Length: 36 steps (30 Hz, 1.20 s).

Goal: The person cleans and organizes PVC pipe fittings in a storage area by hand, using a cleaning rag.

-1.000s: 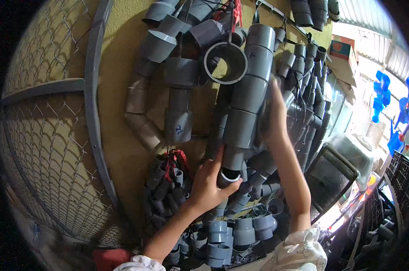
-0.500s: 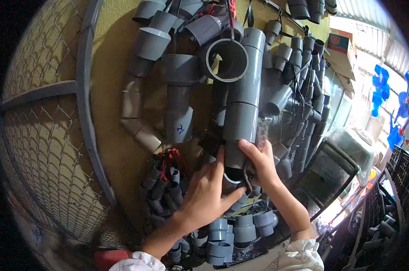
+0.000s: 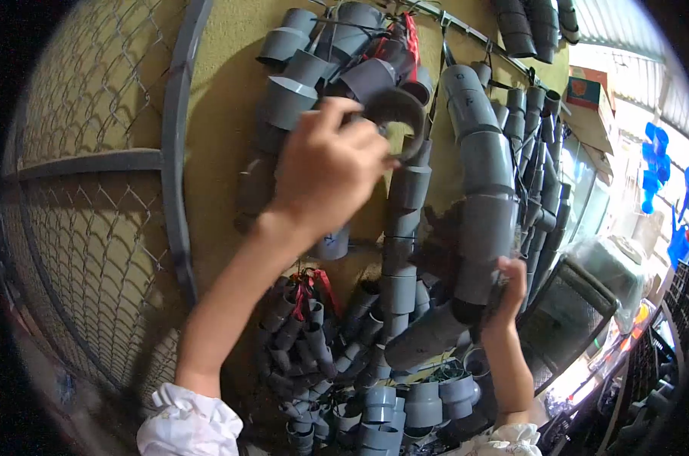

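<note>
Grey plastic pipe fittings hang in strings on the wall. My left hand, raised and blurred by motion, has its fingers curled at a wide ring-ended grey pipe fitting. Lower right, my right hand is at the side of a string of large grey fittings, thumb up, its other fingers mostly hidden. A dark cloth shows behind that string and seems to run under this hand. Below it a tilted grey fitting hangs. Another narrow string of fittings hangs between my hands.
A wire mesh gate with a grey frame stands at left. Smaller fittings hang low by a red ribbon. At right are a dark framed chair, a cardboard box, blue hanging items and black crates.
My left hand has left the lower end of the large string and risen to the ring-ended fitting. My right hand and the large string have shifted right, uncovering the narrow string behind.
</note>
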Motion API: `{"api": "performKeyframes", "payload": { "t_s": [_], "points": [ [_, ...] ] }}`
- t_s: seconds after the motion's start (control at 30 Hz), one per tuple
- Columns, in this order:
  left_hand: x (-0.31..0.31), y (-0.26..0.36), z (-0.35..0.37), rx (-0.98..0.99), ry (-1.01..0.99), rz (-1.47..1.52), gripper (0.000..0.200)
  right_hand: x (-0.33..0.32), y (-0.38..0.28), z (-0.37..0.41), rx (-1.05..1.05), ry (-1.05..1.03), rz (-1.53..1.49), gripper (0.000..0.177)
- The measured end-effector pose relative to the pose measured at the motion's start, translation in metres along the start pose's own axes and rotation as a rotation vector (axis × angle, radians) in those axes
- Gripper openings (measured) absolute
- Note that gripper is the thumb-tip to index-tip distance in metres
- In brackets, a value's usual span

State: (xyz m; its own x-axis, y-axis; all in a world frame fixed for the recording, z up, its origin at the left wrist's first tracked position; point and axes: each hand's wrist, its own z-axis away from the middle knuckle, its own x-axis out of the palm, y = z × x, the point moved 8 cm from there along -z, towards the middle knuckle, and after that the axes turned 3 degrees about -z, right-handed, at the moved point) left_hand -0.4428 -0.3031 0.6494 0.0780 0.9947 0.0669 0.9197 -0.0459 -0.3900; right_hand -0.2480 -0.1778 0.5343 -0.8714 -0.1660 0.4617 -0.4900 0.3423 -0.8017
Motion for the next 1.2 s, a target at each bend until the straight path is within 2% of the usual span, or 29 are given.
{"api": "performKeyframes", "payload": {
  "t_s": [0.07, 0.1, 0.13, 0.2, 0.27, 0.43, 0.47, 0.5, 0.53, 0.57, 0.63, 0.73, 0.77, 0.87, 0.9, 0.93, 1.0, 1.07, 1.13, 1.2],
  "points": [
    [-0.024, -0.031, -0.006, -0.163, -0.038, 0.07, 0.012, 0.003, -0.016, 0.006, 0.001, -0.06, 0.017, 0.047],
    [-0.035, -0.057, -0.007, -0.368, -0.031, 0.259, 0.015, 0.007, -0.016, 0.002, 0.013, -0.138, -0.047, 0.049],
    [-0.041, -0.083, -0.005, -0.574, -0.027, 0.448, 0.019, 0.005, -0.016, 0.0, 0.019, -0.128, -0.043, 0.049],
    [-0.062, -0.132, -0.011, -0.622, 0.09, 0.521, 0.022, 0.001, -0.015, -0.002, 0.035, -0.109, -0.033, 0.048],
    [-0.068, -0.202, -0.009, -0.745, 0.017, 0.696, 0.033, 0.001, -0.014, 0.002, 0.026, -0.078, -0.01, 0.044],
    [-0.065, -0.279, -0.017, -0.901, -0.008, 0.85, 0.034, 0.015, -0.014, 0.015, 0.045, -0.097, -0.041, 0.029],
    [-0.063, -0.277, -0.018, -0.946, -0.016, 0.89, 0.034, 0.019, -0.012, 0.014, 0.061, -0.148, -0.079, 0.029],
    [-0.061, -0.255, -0.026, -0.875, -0.02, 0.814, 0.035, 0.02, -0.01, 0.012, 0.078, -0.199, -0.116, 0.03],
    [-0.054, -0.266, -0.023, -0.889, -0.044, 0.801, 0.036, 0.021, -0.007, 0.01, 0.095, -0.251, -0.153, 0.03],
    [-0.05, -0.269, -0.021, -0.867, -0.068, 0.742, 0.035, 0.019, -0.001, 0.007, 0.12, -0.228, -0.22, 0.031],
    [-0.041, -0.285, -0.013, -0.881, -0.133, 0.633, 0.037, 0.018, -0.001, 0.009, 0.124, -0.202, -0.151, 0.031],
    [-0.053, -0.274, -0.019, -0.667, 0.001, 0.52, 0.036, 0.009, 0.001, 0.005, 0.085, -0.142, -0.058, 0.033],
    [-0.058, -0.273, -0.022, -0.632, 0.093, 0.519, 0.027, 0.004, 0.001, 0.003, 0.065, -0.119, -0.028, 0.033],
    [-0.064, -0.313, -0.033, -0.599, -0.084, 0.327, 0.045, -0.006, 0.001, -0.003, 0.047, -0.068, -0.021, 0.035],
    [-0.073, -0.301, -0.054, -0.335, -0.107, 0.181, 0.038, -0.007, -0.001, -0.006, 0.013, -0.067, -0.033, 0.037],
    [-0.077, -0.299, -0.058, -0.256, -0.107, 0.075, 0.032, -0.006, -0.001, -0.006, 0.01, -0.088, -0.029, 0.037],
    [-0.093, -0.215, -0.083, -0.096, -0.111, -0.133, 0.023, -0.006, -0.004, -0.007, 0.006, -0.127, -0.022, 0.038],
    [-0.1, -0.165, -0.089, -0.031, -0.048, -0.343, 0.015, -0.009, 0.001, -0.014, 0.017, -0.165, -0.022, 0.038],
    [-0.101, -0.143, -0.091, 0.061, 0.028, -0.515, 0.012, -0.015, 0.012, -0.023, 0.006, -0.143, -0.02, 0.038],
    [-0.096, -0.134, -0.093, 0.173, 0.153, -0.555, 0.011, -0.018, 0.019, -0.024, -0.003, -0.072, 0.045, 0.036]
  ]
}}
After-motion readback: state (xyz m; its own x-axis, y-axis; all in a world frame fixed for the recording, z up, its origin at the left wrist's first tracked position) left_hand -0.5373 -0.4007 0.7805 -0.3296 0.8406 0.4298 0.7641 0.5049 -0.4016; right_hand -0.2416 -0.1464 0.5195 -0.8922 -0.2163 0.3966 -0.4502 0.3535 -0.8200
